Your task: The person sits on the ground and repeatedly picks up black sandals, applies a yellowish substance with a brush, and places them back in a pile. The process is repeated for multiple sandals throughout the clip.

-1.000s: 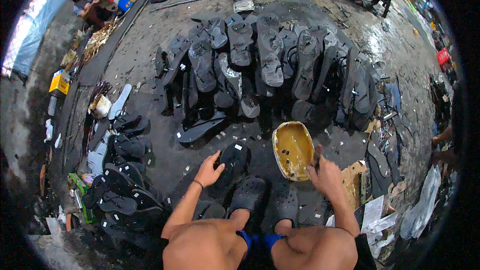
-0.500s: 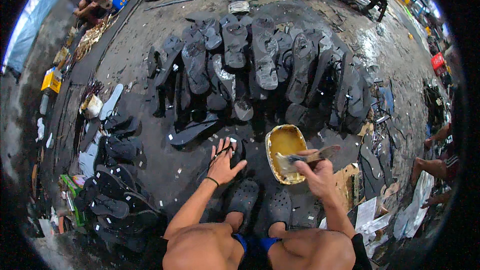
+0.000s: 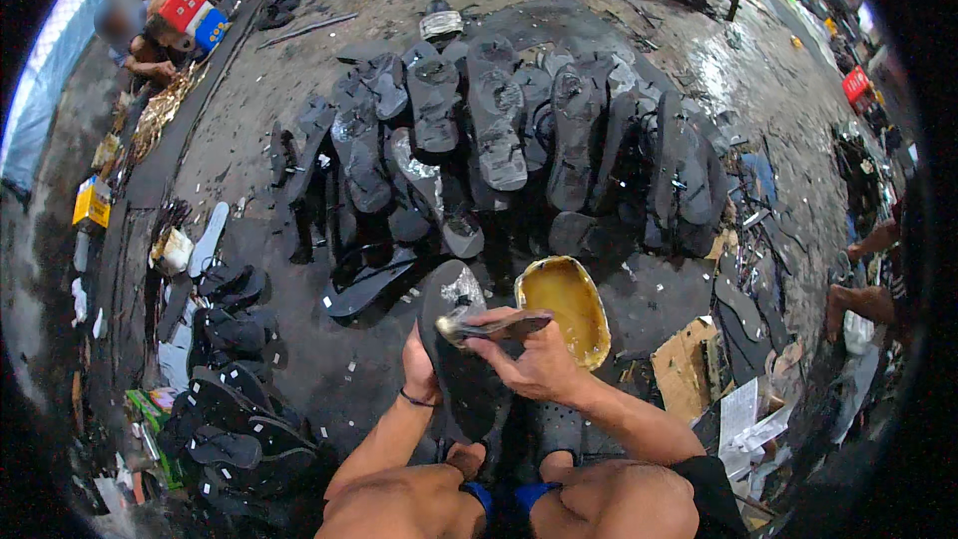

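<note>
My left hand [image 3: 420, 367] is closed around the left edge of a black flip-flop [image 3: 467, 379], lifted above my feet with its broad sole face showing. A wet, whitish patch shines near the flip-flop's toe end. In my right hand [image 3: 539, 357] is a brush [image 3: 519, 323], pinched by its flat handle. The pale bristles meet the sole near its left side. Just beyond that hand stands a tub [image 3: 600, 339] with a crusted rim, holding a yellowish liquid. Another black flip-flop [image 3: 369, 284] lies on the floor to the left of the raised one.
A long row of black flip-flops [image 3: 499, 120] leans together ahead of me. More black footwear [image 3: 230, 439] is heaped at left. Cardboard [image 3: 684, 369] and paper scraps [image 3: 743, 419] lie at right. One person [image 3: 150, 55] sits far left; another person's limbs [image 3: 863, 309] show at the right edge.
My left hand has picked up the flip-flop from the floor and turned it. My right hand has moved left with the brush, from over the tub onto the sole.
</note>
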Demonstrator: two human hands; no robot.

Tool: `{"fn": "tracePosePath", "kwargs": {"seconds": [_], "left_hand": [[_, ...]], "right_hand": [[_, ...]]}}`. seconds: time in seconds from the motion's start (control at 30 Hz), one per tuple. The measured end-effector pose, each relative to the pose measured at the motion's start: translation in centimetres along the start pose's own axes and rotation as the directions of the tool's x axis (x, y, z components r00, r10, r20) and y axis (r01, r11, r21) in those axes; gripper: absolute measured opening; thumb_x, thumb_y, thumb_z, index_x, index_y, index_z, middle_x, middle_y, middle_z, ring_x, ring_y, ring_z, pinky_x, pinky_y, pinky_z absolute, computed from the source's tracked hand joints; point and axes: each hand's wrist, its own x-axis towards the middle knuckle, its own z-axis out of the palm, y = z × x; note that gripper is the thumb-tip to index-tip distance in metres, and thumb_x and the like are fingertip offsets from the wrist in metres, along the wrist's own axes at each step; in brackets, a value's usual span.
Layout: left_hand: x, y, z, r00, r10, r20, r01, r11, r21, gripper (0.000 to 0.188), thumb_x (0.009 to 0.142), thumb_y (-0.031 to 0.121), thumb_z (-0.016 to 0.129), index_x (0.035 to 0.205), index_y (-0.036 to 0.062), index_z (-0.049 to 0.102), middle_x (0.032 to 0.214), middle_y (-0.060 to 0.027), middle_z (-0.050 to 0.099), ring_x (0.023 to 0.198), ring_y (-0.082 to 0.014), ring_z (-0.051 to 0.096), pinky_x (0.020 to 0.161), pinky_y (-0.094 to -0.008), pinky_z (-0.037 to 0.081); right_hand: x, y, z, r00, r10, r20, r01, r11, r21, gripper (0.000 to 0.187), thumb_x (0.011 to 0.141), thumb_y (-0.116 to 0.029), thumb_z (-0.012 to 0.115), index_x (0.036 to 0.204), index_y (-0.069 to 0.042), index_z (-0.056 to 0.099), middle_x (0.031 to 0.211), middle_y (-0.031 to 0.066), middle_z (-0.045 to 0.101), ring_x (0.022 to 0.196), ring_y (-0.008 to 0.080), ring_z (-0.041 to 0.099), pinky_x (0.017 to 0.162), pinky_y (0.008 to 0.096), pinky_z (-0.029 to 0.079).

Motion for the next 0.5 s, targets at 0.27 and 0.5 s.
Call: {"fn": "tracePosePath", "kwargs": {"seconds": [0.27, 0.5], "left_hand": [[-1.3, 0.8, 4.4, 0.97, 0.241, -0.038, -0.211, 0.906, 0.367, 0.037, 0.106, 0.027, 0.043, 0.123, 0.0007, 0.063, 0.113, -0.0079, 0.069, 0.101, -0.0167, 0.066, 0.092, -0.0299, 0.051], [-1.5, 3.6, 2.0, 0.962, -0.062, -0.265, 0.146, 0.938, 0.313, 0.059, 0.104, 0.053, 0.043, 0.127, 0.0015, 0.062, 0.117, -0.0094, 0.068, 0.101, -0.0197, 0.067, 0.092, -0.0343, 0.052]], "right_hand": [[-0.1, -2.2, 0.0, 0.971, -0.145, -0.19, 0.136, 0.989, -0.058, 0.018, 0.087, -0.017, 0.074, 0.102, -0.007, 0.072, 0.092, 0.0105, 0.074, 0.087, 0.0267, 0.07, 0.078, 0.0361, 0.054], [-1.9, -0.7, 0.4, 0.907, 0.416, 0.066, -0.417, 0.865, 0.278, 0.023, 0.095, -0.018, 0.067, 0.11, -0.001, 0.068, 0.104, 0.0089, 0.071, 0.092, 0.0196, 0.067, 0.085, 0.0338, 0.052]]}}
